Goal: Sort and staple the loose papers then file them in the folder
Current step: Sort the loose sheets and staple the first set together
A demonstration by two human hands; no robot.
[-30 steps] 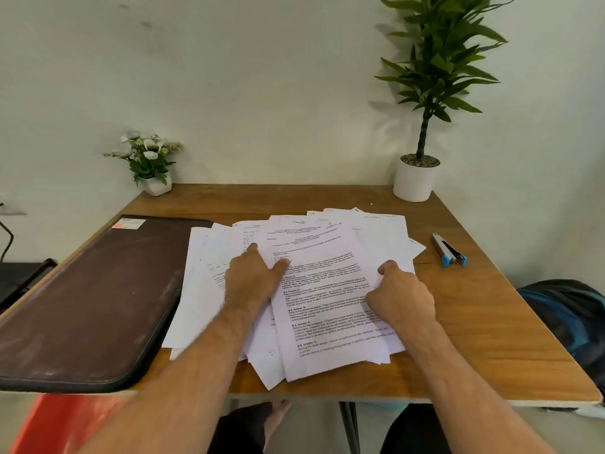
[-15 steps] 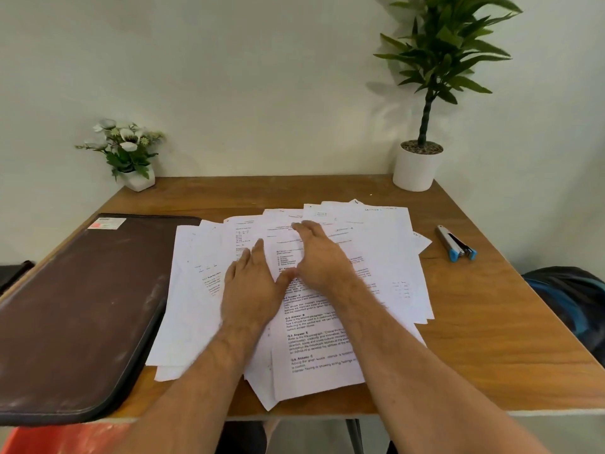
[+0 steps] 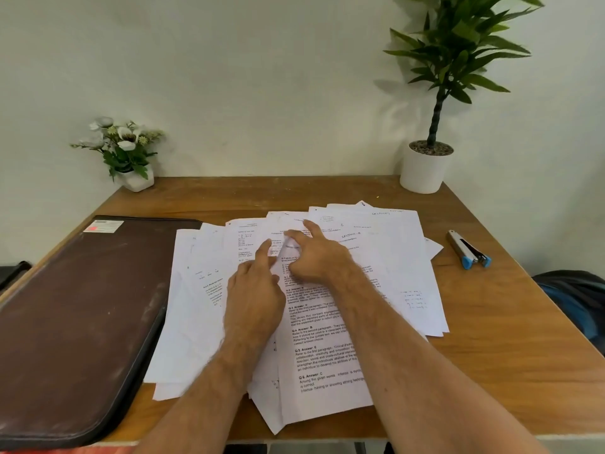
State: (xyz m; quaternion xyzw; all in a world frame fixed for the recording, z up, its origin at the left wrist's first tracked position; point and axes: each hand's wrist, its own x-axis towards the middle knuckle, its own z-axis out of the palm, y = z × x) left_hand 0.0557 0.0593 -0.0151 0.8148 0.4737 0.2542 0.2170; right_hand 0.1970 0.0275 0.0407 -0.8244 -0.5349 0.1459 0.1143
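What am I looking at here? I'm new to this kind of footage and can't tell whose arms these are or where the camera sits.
There is no machine: a person wears a wide-angle camera on the head, looking forward and down, so the two bare arms are their own. The wooden table carries a fan of loose papers, a closed brown folder on the left and a stapler on the right. At the back stand a small flower pot and a taller potted plant. The left hand and right hand both rest on the sheets, fingers fairly straight, touching near the upper middle of the pile. Neither plainly grips anything; the stapler lies untouched.
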